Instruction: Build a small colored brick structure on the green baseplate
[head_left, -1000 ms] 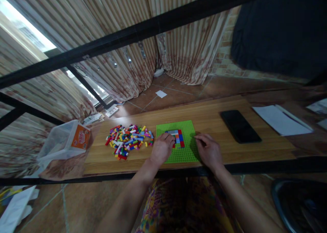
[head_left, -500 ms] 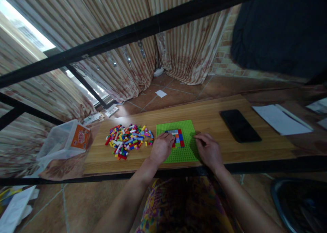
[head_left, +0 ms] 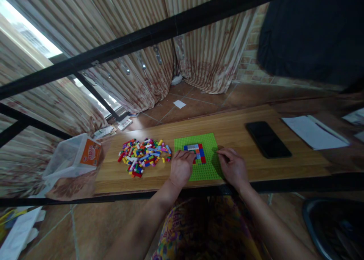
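Observation:
A green studded baseplate (head_left: 209,172) lies on the wooden board. On it is a flat patch of building bricks (head_left: 201,150) in red, blue, light blue and grey. My left hand (head_left: 181,167) rests over the left side of this patch, fingers bent and pressed together at the bricks; whatever they hold is hidden. At the baseplate's right edge, my right hand (head_left: 233,167) is closed with thumb and forefinger pinched. Nothing clear shows between those fingertips. To the left of the baseplate spreads a pile of loose mixed-colour bricks (head_left: 145,153).
A black phone (head_left: 268,139) lies on the wooden board (head_left: 236,127), right of the baseplate. Farther right are white paper (head_left: 313,133) and a pen (head_left: 327,129). A clear plastic box (head_left: 68,157) with an orange label stands left of the board. A dark bar runs along the front edge.
My left hand has shifted slightly back from the brick patch, showing more of its upper left part. My right hand has hardly moved.

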`<state>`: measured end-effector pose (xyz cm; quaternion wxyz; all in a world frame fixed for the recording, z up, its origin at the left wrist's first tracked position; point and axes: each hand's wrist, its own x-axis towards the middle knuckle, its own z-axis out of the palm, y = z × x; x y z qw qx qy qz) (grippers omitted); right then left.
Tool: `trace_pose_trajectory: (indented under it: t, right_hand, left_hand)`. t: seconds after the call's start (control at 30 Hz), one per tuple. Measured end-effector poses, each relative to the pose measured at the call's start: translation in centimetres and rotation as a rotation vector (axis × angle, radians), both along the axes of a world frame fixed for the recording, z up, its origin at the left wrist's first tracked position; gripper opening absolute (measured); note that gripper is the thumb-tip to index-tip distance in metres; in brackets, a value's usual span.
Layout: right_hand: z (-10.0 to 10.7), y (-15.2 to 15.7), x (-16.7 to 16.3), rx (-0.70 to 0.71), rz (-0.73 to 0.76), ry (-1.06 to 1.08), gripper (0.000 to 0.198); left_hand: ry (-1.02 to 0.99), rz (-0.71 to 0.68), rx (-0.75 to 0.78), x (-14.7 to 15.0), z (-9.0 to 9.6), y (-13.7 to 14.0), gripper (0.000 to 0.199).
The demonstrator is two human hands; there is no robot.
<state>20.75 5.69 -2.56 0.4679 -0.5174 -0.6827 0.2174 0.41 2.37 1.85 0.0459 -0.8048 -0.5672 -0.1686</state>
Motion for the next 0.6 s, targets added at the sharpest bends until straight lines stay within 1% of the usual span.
trace_pose_trajectory:
  t: [0.13, 0.3, 0.4, 0.6]
  right_hand:
    - [-0.1, 0.0, 0.1, 0.009, 0.008, 0.002, 0.022]
    - [-0.1, 0.0, 0.1, 0.014, 0.002, -0.017, 0.022]
    - [-0.1, 0.0, 0.1, 0.015, -0.001, -0.021, 0.022]
    - [-0.1, 0.0, 0.0, -0.004, 0.003, 0.001, 0.021]
  left_hand:
    - [0.001, 0.017, 0.061, 0.2, -0.9, -0.7, 0.028]
    - [-0.041, 0.079, 0.104, -0.3, -1.8, -1.1, 0.034]
    - [-0.035, 0.095, 0.088, -0.5, -1.9, -1.5, 0.033]
    - [-0.005, 0.105, 0.016, 0.0, -1.5, -2.5, 0.032]
